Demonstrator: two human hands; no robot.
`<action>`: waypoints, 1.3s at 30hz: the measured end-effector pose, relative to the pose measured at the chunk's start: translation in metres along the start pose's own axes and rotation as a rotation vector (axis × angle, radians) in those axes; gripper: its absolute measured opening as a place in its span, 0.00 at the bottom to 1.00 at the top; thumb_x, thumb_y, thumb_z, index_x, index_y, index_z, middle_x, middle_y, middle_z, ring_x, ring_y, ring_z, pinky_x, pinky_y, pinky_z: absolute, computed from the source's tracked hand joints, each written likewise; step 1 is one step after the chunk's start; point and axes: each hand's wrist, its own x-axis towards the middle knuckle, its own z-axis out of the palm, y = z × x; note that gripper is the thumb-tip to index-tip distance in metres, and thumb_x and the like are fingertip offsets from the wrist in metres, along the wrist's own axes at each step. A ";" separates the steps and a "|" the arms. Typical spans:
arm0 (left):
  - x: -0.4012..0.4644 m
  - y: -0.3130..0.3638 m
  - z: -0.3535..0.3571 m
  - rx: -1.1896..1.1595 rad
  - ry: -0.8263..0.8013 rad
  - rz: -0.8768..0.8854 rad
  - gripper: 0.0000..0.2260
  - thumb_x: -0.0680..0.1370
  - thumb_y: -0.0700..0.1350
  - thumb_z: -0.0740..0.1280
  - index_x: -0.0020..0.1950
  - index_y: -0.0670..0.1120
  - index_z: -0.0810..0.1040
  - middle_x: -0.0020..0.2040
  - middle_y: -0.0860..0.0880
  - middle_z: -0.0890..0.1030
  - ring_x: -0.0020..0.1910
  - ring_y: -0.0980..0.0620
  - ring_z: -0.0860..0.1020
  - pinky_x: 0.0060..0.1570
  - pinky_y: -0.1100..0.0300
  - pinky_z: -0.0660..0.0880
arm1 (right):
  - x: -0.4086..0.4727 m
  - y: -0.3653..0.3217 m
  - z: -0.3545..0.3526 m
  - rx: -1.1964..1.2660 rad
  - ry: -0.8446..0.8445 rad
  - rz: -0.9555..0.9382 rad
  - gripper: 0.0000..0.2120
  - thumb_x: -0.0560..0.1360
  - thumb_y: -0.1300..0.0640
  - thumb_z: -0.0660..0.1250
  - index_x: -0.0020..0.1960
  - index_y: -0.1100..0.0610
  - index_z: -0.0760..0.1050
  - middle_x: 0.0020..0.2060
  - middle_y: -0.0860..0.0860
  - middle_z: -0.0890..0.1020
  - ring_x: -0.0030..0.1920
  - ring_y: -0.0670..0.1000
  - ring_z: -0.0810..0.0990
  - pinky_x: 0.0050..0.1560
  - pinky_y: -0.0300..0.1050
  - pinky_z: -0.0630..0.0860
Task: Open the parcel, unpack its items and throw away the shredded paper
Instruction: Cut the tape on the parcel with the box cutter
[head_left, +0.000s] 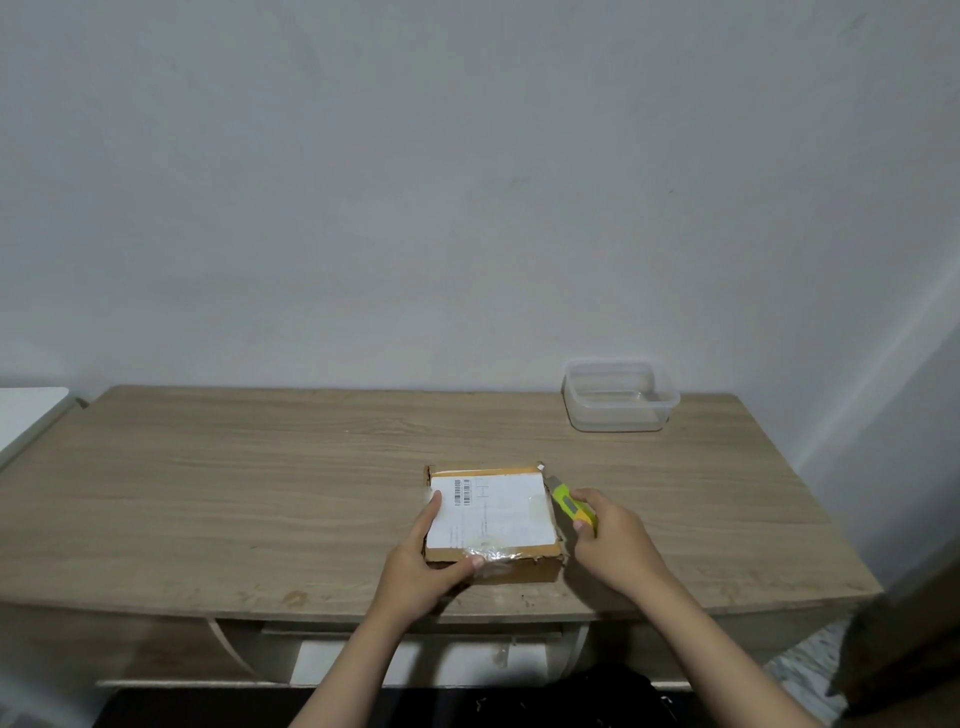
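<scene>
A flat brown cardboard parcel (498, 519) with a white shipping label and clear tape lies closed on the wooden table (260, 493), near its front edge. My left hand (423, 558) grips the parcel's front left corner, index finger on the label and thumb against the front side. My right hand (610, 532) holds a yellow utility knife (569, 504) just right of the parcel. The knife's tip points at the parcel's far right corner. No contents or shredded paper are visible.
A clear plastic container (618, 396) stands open at the table's back right, by the grey wall. A white surface (26, 415) adjoins the table on the left. Something dark (597, 696) lies on the floor under the table's front.
</scene>
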 end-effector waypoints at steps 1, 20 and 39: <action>0.000 0.000 0.000 -0.003 0.001 -0.001 0.42 0.63 0.48 0.79 0.73 0.54 0.62 0.64 0.58 0.71 0.64 0.60 0.70 0.55 0.78 0.64 | 0.000 -0.001 0.000 -0.009 -0.002 0.000 0.19 0.75 0.62 0.61 0.66 0.54 0.70 0.54 0.57 0.81 0.52 0.56 0.78 0.44 0.40 0.69; -0.002 0.004 0.002 -0.046 0.006 -0.052 0.41 0.64 0.44 0.79 0.72 0.54 0.63 0.59 0.53 0.77 0.41 0.70 0.78 0.38 0.79 0.70 | -0.005 -0.018 0.013 -0.166 -0.043 -0.017 0.15 0.70 0.64 0.58 0.56 0.60 0.71 0.49 0.61 0.82 0.51 0.64 0.78 0.42 0.49 0.73; -0.003 0.007 0.004 -0.005 0.028 -0.059 0.41 0.63 0.46 0.80 0.72 0.53 0.64 0.59 0.54 0.76 0.41 0.79 0.72 0.39 0.83 0.66 | -0.012 0.006 -0.021 -0.207 -0.226 -0.040 0.16 0.73 0.59 0.63 0.60 0.50 0.74 0.46 0.51 0.76 0.42 0.50 0.73 0.42 0.39 0.68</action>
